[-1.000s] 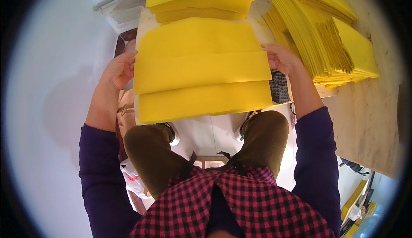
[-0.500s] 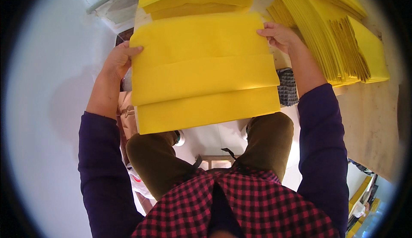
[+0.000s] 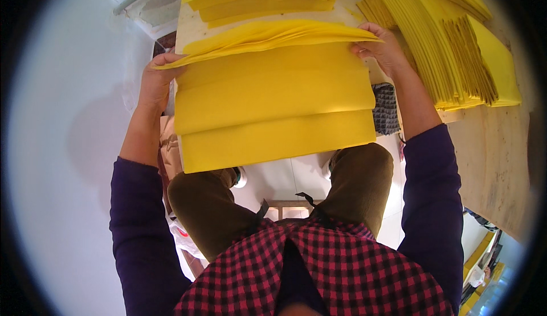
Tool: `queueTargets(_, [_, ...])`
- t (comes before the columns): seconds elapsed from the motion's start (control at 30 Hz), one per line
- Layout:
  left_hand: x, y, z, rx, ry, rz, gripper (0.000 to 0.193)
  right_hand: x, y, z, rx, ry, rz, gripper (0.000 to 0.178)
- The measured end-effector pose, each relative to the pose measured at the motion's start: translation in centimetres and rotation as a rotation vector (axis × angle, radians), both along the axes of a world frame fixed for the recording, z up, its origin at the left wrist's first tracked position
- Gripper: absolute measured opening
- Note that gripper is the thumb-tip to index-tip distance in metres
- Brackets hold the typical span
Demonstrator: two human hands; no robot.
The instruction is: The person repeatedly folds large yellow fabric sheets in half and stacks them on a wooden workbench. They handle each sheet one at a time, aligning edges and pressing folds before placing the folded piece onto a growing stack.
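A yellow fabric sheet (image 3: 279, 33) is raised along its far edge and stretched crosswise in thin folds. My left hand (image 3: 159, 79) pinches its left end between thumb and fingers. At the opposite end my right hand (image 3: 383, 48) has its fingers closed on the corner. Below the raised part lies a flat yellow fabric layer (image 3: 273, 88) with stepped front edges, reaching out over my knees. How many layers it has, I cannot tell.
Beyond it lies another yellow fabric pile (image 3: 262, 0). Thick folded yellow stacks (image 3: 424, 37) stand at the right on the wooden table (image 3: 490, 162). A dark grey textured cloth (image 3: 385, 108) hangs near my right forearm. Brown paper (image 3: 168, 145) and a pale wall (image 3: 68, 116) are at the left.
The top sheet lay flat; now its far edge is lifted and gathered into folds between my hands. My right hand has turned and shifted slightly right.
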State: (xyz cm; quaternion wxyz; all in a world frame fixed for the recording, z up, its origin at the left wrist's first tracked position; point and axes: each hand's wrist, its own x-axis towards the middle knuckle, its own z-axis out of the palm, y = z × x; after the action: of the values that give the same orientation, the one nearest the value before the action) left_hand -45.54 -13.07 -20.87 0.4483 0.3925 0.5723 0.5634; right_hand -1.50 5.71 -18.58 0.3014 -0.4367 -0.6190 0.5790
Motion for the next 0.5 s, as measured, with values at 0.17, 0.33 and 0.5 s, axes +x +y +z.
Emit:
queueTargets(0.17, [-0.7, -0.2, -1.2, 0.205, -0.044, -0.073, 0.012, 0.4, -0.2, -0.7, 0.122, 0.048, 0.029, 0.01])
queueTargets(0.33, [-1.1, -1.6, -1.6, 0.152, -0.075, -0.185, 0.011, 1.3, -1.0, -1.8, 0.068, 0.188, 0.091, 0.01])
queueTargets(0.5, [-0.6, -2.3, -1.9, 0.2, 0.329, -0.177, 0.015, 1.6, -1.0, -2.8, 0.057, 0.184, 0.111, 0.01])
